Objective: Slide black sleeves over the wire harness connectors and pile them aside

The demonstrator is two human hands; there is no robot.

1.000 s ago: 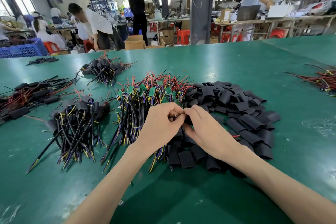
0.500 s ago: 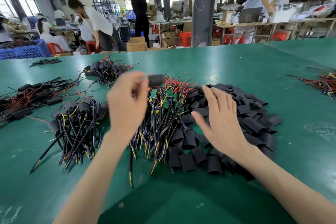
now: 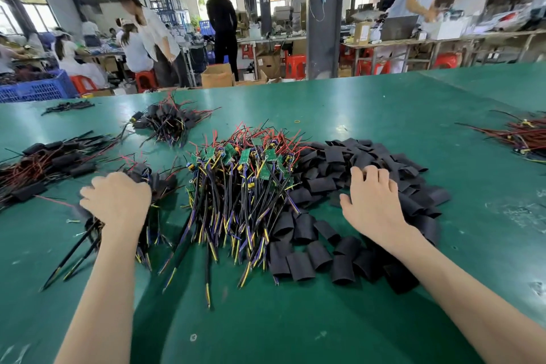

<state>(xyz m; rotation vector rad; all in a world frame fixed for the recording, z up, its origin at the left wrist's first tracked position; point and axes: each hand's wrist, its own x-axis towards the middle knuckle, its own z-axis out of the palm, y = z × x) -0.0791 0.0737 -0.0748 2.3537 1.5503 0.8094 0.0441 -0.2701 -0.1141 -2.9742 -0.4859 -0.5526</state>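
loose black sleeves (image 3: 334,156) heaped against the bare wire harnesses (image 3: 236,201).

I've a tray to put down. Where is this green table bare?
Bare: the near table edge in front of the piles, and the far stretch behind them. A narrower gap runs between the black sleeves and the red wire bundle. Crowded: the left side, where sleeved harness piles lie close together.

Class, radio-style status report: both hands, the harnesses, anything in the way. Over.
Left hand curled on sleeved pile, grip hidden. Right hand open on loose sleeves. Unsleeved harnesses between them. Nothing blocking.
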